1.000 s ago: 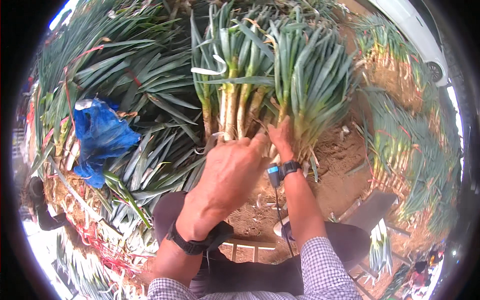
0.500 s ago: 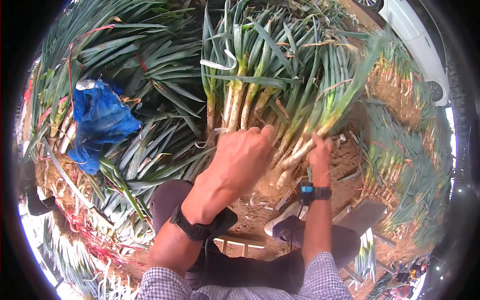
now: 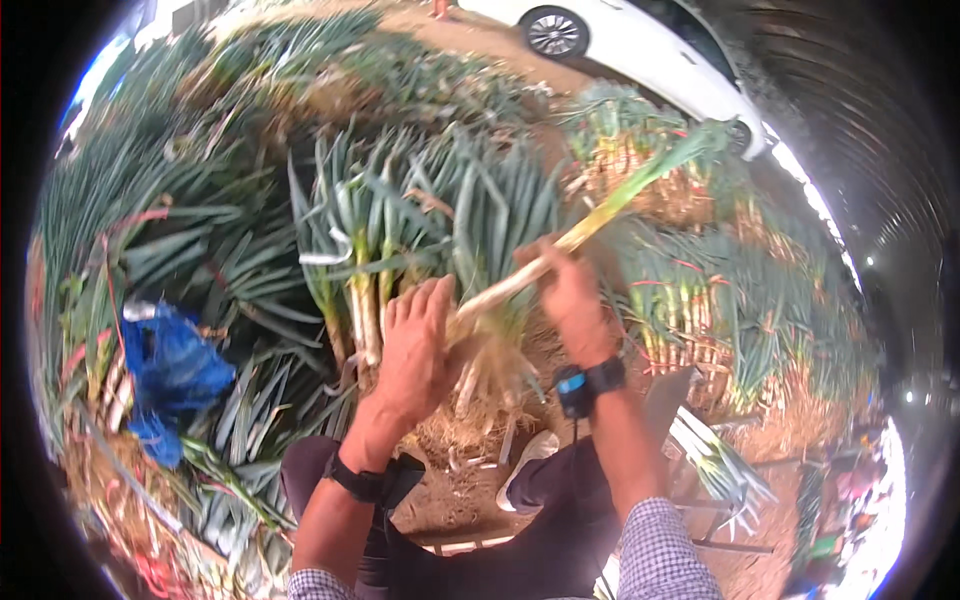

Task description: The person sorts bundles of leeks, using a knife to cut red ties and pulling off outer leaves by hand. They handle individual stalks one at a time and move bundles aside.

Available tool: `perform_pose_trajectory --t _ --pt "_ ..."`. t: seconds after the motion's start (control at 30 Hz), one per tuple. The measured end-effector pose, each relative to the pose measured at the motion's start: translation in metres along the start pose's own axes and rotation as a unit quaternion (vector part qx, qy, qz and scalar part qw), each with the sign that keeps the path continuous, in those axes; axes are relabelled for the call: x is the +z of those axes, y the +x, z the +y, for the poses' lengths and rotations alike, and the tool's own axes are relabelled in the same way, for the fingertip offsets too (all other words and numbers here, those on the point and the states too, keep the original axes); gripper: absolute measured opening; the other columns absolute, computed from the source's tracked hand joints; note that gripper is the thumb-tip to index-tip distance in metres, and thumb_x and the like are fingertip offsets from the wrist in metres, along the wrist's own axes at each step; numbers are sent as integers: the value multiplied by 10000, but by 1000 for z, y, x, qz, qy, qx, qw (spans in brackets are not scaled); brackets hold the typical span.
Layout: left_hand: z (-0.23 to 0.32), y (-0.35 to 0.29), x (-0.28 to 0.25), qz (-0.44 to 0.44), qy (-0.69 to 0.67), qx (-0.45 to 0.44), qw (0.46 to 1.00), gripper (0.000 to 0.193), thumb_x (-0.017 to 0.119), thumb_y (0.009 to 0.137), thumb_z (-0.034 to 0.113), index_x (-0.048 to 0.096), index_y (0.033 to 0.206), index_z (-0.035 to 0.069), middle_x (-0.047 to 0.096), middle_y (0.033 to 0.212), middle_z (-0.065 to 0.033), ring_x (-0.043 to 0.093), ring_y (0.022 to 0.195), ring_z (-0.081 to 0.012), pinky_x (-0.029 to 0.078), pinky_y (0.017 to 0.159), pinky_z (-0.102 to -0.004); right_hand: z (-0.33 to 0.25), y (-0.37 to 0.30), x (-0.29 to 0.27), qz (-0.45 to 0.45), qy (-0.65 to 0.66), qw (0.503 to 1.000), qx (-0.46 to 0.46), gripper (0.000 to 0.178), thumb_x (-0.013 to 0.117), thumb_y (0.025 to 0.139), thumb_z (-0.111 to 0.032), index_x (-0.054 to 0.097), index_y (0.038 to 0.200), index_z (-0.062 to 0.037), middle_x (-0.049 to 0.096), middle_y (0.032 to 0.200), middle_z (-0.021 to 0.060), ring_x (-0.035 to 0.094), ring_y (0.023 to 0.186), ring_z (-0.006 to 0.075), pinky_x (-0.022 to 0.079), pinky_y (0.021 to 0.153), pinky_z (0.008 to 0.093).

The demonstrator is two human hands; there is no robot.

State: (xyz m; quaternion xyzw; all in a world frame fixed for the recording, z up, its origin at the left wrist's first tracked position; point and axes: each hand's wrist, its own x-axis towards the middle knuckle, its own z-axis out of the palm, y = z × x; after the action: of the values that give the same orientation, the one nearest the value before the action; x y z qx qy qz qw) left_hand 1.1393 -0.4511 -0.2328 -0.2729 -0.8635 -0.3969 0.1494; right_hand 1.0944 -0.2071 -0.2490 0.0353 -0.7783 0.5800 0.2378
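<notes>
A long green onion (image 3: 613, 203) is gripped by its pale stalk in my right hand (image 3: 575, 305), held slantwise with its leaves to the upper right and its root end to the lower left. My left hand (image 3: 412, 345) is at that root end, fingers stretched upward and thumb apart. Motion blur hides whether it touches the roots. Behind my hands a row of green onions (image 3: 375, 240) stands with leaves up and pale stalks down. More onion stalks with bushy roots (image 3: 480, 390) are just below the held one.
Heaps of green onions (image 3: 90, 190) lie to the left, with a torn blue plastic bag (image 3: 175, 370) on them. Tied bundles (image 3: 690, 310) stand on the right. A small onion bunch (image 3: 715, 460) lies near my right knee. A white car (image 3: 640, 50) is parked at the back.
My right hand has raised the onion up and away from the row. My left hand's fingers have unfolded. The view has shifted, showing more of the car and the far heaps.
</notes>
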Motion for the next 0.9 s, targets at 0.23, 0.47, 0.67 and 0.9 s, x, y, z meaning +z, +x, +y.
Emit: perform_pose_trajectory --t 0.23,0.47,0.67,0.9 --pt "44 -14 65 -102 -204 -45 973 319 632 907 279 611 1054 -3 642 728 -103 588 588 -179 432 498 -308 -41 -58 -28 -26 312 940 136 263 660 878 -109 565 1117 -58 675 923 144 669 853 247 564 769 375" --pt "63 -97 85 -183 -488 -264 811 325 543 981 354 595 923 38 544 673 6 475 531 -56 365 447 -225 -21 -43 -64 13 617 759 206 423 610 916 -354 544 1173 -26 639 1006 148 627 937 307 520 847 490" --pt "84 -100 97 -217 -440 -274 827 291 529 991 315 580 991 28 590 771 -12 533 613 -78 419 511 -235 2 -46 -88 62 603 761 229 251 693 861 -118 612 1067 0 640 988 120 633 888 267 549 774 428" --pt "118 0 90 -152 -470 -271 826 357 484 1005 340 608 1149 37 621 872 12 529 749 -50 426 657 -221 -27 -86 -78 4 403 893 200 268 732 840 -168 673 1057 -22 682 941 70 637 805 173 523 715 289"
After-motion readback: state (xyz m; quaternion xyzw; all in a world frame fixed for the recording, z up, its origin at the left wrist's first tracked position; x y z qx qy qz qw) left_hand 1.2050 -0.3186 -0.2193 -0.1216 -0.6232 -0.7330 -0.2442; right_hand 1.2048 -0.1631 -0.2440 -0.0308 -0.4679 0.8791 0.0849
